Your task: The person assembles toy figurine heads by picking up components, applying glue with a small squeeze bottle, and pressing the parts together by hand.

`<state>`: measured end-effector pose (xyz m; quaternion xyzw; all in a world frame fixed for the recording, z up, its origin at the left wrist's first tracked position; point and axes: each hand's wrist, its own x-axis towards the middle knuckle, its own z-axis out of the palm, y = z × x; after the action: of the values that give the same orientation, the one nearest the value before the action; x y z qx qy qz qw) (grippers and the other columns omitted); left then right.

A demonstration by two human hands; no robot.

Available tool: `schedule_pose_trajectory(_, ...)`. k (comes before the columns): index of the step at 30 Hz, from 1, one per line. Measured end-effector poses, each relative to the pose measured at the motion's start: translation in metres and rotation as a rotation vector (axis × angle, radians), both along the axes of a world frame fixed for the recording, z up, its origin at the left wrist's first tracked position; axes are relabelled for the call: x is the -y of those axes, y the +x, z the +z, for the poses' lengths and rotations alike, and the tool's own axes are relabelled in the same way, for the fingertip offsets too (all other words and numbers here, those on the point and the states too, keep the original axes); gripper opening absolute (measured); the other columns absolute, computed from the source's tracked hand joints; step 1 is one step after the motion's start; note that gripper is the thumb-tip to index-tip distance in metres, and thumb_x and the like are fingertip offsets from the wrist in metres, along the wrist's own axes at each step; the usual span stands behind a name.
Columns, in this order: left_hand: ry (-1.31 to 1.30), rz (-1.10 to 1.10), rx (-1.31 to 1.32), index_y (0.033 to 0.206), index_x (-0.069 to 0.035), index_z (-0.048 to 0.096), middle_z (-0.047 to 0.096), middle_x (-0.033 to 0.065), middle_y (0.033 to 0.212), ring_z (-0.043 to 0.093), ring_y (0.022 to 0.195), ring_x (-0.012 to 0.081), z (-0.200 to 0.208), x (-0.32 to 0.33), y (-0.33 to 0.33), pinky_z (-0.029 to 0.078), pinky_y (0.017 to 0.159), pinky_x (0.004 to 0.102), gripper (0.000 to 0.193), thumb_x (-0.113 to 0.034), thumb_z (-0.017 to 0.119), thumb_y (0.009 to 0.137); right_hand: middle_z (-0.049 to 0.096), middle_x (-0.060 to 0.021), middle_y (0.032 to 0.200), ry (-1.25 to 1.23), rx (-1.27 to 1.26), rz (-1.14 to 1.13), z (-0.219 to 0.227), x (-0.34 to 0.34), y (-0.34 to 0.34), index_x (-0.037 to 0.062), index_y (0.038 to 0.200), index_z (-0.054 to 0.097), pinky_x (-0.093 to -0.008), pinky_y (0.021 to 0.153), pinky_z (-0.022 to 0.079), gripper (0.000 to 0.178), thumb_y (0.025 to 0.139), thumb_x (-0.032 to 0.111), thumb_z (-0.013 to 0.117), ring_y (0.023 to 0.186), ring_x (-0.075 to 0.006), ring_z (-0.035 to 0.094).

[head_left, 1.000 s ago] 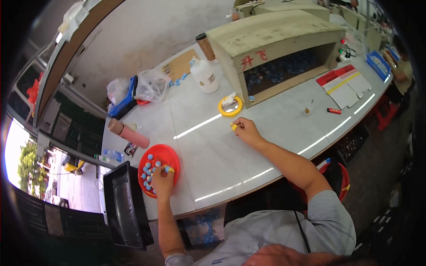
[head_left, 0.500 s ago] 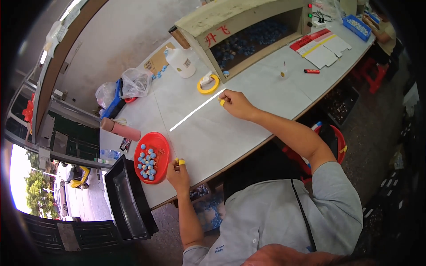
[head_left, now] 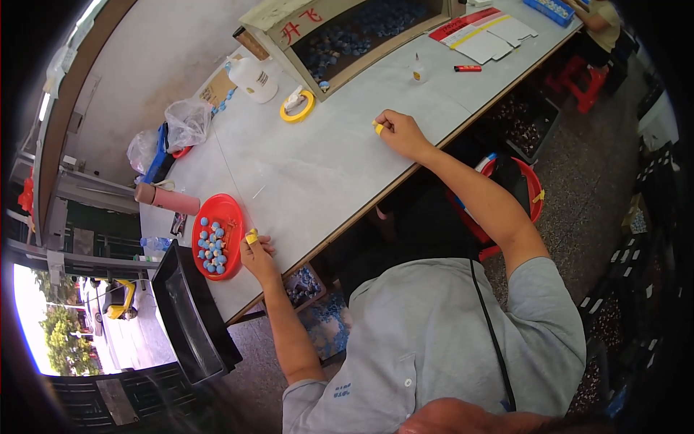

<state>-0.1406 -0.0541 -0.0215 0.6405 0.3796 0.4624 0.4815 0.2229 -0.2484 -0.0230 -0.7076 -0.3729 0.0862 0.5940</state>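
My left hand (head_left: pixel 258 259) is at the table's near edge, just right of a red oval plastic tray (head_left: pixel 233 217). Its fingers are curled, and yellow tape wraps a fingertip; whatever it may hold is too small to make out. Inside the tray lie several small blue and cream balls (head_left: pixel 218 233). My right hand (head_left: pixel 401 134) hovers over the table's middle with fingers pressed together. Yellow tape also covers a finger there, and I cannot make out anything in its pinch. A short thin pale line (head_left: pixel 258 193) shows on the tabletop between the hands.
A yellow tape roll (head_left: pixel 298 106), white bottle (head_left: pixel 253 78) and open-fronted box of blue pieces (head_left: pixel 347 43) stand behind. A pink flask (head_left: pixel 168 198) and black bin (head_left: pixel 189 318) are left. Right are a small bottle (head_left: pixel 418 70), red lighter (head_left: pixel 468 68) and a co-worker (head_left: pixel 601 29).
The view has shifted, so the table sits further left and higher. My right hand has come nearer the table's front edge. The long bright white line on the tabletop no longer shows.
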Motion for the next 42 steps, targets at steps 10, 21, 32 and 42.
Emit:
schedule_pose_trajectory(10,-0.035,0.013,0.102,0.108,-0.002,0.052,0.063,0.0081,0.081,0.051,0.058,0.0075,-0.006,-0.003,0.000,0.040,0.053,0.0208,0.024,-0.025,0.048,0.100,0.066,-0.0093,0.075,0.017,0.023,0.024,-0.003,-0.006,0.004,-0.0001,0.092,0.063,-0.0301,0.063,0.048,0.014,0.082,0.009,0.061,0.066,-0.0182,0.061)
schedule_pose_trajectory(21,0.016,0.066,0.034,0.113,-0.001,0.051,0.062,0.0074,0.081,0.051,0.058,0.0079,-0.011,-0.004,-0.004,0.041,0.053,0.0214,0.026,-0.023,0.047,0.100,0.064,-0.0084,0.072,-0.002,-0.002,0.073,-0.003,-0.002,-0.002,0.0002,0.092,0.062,-0.0297,0.061,0.047,0.013,0.083,0.010,0.061,0.063,-0.0170,0.059)
schedule_pose_trajectory(32,0.001,0.080,-0.045,0.113,-0.001,0.051,0.061,0.0054,0.079,0.051,0.058,0.0072,0.000,-0.003,0.002,0.039,0.052,0.0193,0.025,-0.022,0.047,0.100,0.057,-0.0108,0.093,-0.050,0.332,-0.485,0.028,0.044,0.093,0.0019,0.112,0.055,-0.0368,0.071,0.043,0.039,0.078,0.015,0.069,0.082,-0.0237,0.056)
schedule_pose_trajectory(42,0.020,0.184,-0.096,0.111,-0.002,0.051,0.060,0.0043,0.079,0.052,0.056,0.0057,-0.003,-0.003,-0.005,0.035,0.049,0.0169,0.026,-0.025,0.048,0.100,0.057,-0.0120,0.097,-0.246,0.503,-0.472,0.016,0.049,0.160,0.0040,0.088,0.062,-0.0411,0.081,0.039,0.026,0.072,0.022,0.072,0.095,-0.0298,0.051)
